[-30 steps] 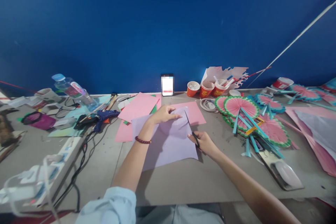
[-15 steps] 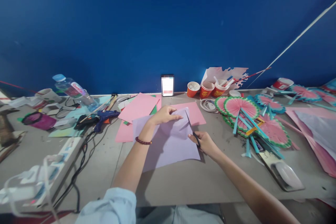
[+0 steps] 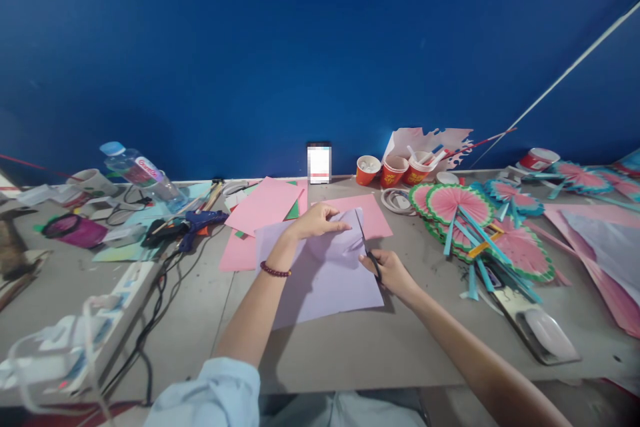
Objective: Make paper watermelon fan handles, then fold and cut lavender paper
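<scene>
A sheet of purple paper (image 3: 325,287) is spread in front of me, its far part lifted a little off the table. My left hand (image 3: 320,221) pinches this paper near its far edge, thumb and fingers closed on it. In my right hand (image 3: 387,269) is a pair of black-handled scissors (image 3: 373,260), fingers wrapped round the loops. The blades point away from me and lie along the right side of the sheet, against the paper. Pink paper (image 3: 370,213) lies partly under the purple sheet.
Paper fans (image 3: 460,207) and a white mouse (image 3: 550,333) lie to the right. Red cups (image 3: 367,170) and a lit phone (image 3: 319,163) stand along the wall. At left are a blue glue gun (image 3: 193,227), a water bottle (image 3: 143,170) and a power strip (image 3: 115,307) with cables.
The purple paper and my left hand have shifted slightly to the right. The scissors' blades have moved a little, while my right hand stays almost in place.
</scene>
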A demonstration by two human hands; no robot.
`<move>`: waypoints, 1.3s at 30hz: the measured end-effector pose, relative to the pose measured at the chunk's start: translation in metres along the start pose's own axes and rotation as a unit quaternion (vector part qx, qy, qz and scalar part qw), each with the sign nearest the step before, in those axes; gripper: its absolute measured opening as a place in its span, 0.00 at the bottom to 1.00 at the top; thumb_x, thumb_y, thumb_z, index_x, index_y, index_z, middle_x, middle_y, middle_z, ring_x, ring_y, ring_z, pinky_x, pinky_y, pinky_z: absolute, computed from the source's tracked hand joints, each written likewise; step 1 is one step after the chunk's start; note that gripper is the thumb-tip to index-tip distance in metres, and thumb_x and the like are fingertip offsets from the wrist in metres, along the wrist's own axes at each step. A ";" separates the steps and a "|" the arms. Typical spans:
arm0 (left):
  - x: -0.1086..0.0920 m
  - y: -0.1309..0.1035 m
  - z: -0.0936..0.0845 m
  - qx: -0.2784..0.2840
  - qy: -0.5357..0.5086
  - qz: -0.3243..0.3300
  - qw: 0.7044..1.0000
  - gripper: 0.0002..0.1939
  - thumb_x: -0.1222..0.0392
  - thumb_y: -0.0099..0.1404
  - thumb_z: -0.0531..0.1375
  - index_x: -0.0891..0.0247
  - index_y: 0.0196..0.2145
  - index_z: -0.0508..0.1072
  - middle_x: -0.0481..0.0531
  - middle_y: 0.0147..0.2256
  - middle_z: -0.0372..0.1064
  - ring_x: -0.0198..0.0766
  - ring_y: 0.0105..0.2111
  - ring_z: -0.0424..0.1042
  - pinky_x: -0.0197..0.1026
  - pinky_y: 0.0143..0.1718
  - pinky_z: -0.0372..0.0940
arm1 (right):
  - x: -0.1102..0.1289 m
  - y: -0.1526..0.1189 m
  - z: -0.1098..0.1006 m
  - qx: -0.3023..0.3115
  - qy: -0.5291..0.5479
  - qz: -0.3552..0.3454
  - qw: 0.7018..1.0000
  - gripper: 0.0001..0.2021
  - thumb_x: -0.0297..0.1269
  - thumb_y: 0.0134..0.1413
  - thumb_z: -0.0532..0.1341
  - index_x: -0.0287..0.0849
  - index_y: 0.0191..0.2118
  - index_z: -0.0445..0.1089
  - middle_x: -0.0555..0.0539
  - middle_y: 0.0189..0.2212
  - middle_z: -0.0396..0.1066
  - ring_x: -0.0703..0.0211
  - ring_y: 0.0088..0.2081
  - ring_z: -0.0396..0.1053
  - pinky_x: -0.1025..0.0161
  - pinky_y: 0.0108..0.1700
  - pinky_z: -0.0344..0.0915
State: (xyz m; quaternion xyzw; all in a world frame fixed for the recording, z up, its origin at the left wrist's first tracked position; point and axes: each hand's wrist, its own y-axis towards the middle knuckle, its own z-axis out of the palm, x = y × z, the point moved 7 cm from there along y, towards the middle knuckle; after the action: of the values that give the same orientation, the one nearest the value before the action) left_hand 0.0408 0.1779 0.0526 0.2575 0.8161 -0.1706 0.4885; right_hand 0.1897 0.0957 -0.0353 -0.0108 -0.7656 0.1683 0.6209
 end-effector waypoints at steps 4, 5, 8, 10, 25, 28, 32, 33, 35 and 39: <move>0.000 -0.001 0.000 0.001 0.001 -0.007 1.000 0.30 0.40 0.49 0.63 0.61 0.17 0.47 0.41 0.19 0.39 0.27 0.20 0.41 0.37 0.21 0.37 | -0.001 0.000 -0.001 -0.009 -0.003 -0.003 1.000 0.24 0.58 0.41 0.64 0.42 0.19 0.57 0.58 0.11 0.51 0.71 0.12 0.47 0.70 0.13 0.43; -0.001 -0.001 0.000 0.004 -0.001 -0.008 1.000 0.30 0.39 0.50 0.63 0.61 0.17 0.48 0.41 0.19 0.39 0.27 0.20 0.42 0.36 0.21 0.37 | -0.001 0.001 -0.001 -0.010 -0.002 -0.003 1.000 0.25 0.59 0.40 0.64 0.42 0.19 0.57 0.58 0.11 0.51 0.71 0.12 0.47 0.70 0.13 0.43; -0.002 -0.002 0.001 0.007 -0.003 -0.011 1.000 0.29 0.39 0.50 0.62 0.62 0.17 0.49 0.41 0.19 0.41 0.27 0.20 0.43 0.36 0.21 0.38 | -0.001 0.001 -0.001 -0.008 -0.001 0.000 1.000 0.25 0.59 0.40 0.64 0.42 0.19 0.56 0.58 0.11 0.50 0.71 0.12 0.47 0.70 0.13 0.43; -0.002 -0.002 0.001 0.009 -0.003 -0.015 1.000 0.30 0.39 0.49 0.63 0.62 0.17 0.49 0.41 0.18 0.41 0.27 0.20 0.43 0.36 0.21 0.38 | 0.001 0.001 -0.001 -0.010 -0.002 0.006 1.000 0.25 0.59 0.39 0.64 0.43 0.18 0.55 0.58 0.11 0.49 0.71 0.11 0.47 0.70 0.13 0.42; -0.006 -0.004 0.000 0.008 0.005 -0.013 1.000 0.30 0.43 0.50 0.64 0.61 0.18 0.45 0.40 0.19 0.38 0.27 0.20 0.41 0.37 0.21 0.37 | 0.005 -0.001 -0.004 -0.020 -0.007 0.000 1.000 0.25 0.59 0.41 0.64 0.42 0.18 0.55 0.58 0.10 0.48 0.72 0.11 0.46 0.70 0.13 0.40; -0.005 -0.006 -0.010 -0.021 0.009 -0.011 1.000 0.29 0.43 0.51 0.64 0.62 0.18 0.48 0.41 0.19 0.40 0.26 0.20 0.42 0.36 0.21 0.38 | 0.008 -0.002 -0.005 -0.030 0.009 0.005 1.000 0.26 0.61 0.40 0.63 0.42 0.20 0.57 0.58 0.10 0.50 0.71 0.11 0.47 0.70 0.13 0.41; 0.001 -0.014 -0.039 -0.105 0.005 -0.009 0.994 0.24 0.42 0.52 0.62 0.64 0.19 0.58 0.41 0.20 0.46 0.27 0.21 0.46 0.34 0.21 0.41 | 0.011 -0.003 -0.009 -0.043 0.063 -0.006 0.997 0.26 0.64 0.43 0.59 0.42 0.24 0.59 0.57 0.12 0.54 0.71 0.13 0.49 0.70 0.13 0.44; 0.003 -0.017 -0.048 -0.127 0.009 -0.009 0.992 0.23 0.42 0.53 0.62 0.64 0.19 0.60 0.42 0.20 0.47 0.27 0.21 0.47 0.34 0.21 0.42 | 0.010 -0.003 -0.010 -0.041 0.073 -0.007 0.996 0.26 0.64 0.45 0.58 0.42 0.25 0.59 0.57 0.12 0.54 0.71 0.13 0.49 0.70 0.13 0.44; 0.007 -0.025 -0.062 -0.132 0.019 -0.005 0.991 0.22 0.43 0.53 0.63 0.65 0.20 0.64 0.43 0.20 0.52 0.28 0.21 0.50 0.34 0.21 0.45 | 0.010 -0.002 -0.010 -0.027 0.079 -0.015 0.996 0.25 0.63 0.48 0.57 0.42 0.28 0.60 0.56 0.12 0.57 0.70 0.12 0.50 0.70 0.14 0.45; 0.017 -0.042 -0.074 -0.036 -0.011 -0.013 0.999 0.19 0.45 0.53 0.64 0.66 0.27 0.74 0.49 0.24 0.66 0.33 0.25 0.63 0.35 0.26 0.57 | 0.017 -0.004 0.003 0.050 0.054 -0.068 0.995 0.21 0.54 0.45 0.64 0.41 0.33 0.60 0.53 0.20 0.63 0.68 0.18 0.57 0.70 0.19 0.54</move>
State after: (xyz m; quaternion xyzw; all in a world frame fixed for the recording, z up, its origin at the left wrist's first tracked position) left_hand -0.0434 0.1875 0.0730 0.2277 0.8193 -0.1504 0.5043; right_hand 0.1841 0.0950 -0.0183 0.0635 -0.7204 0.1633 0.6710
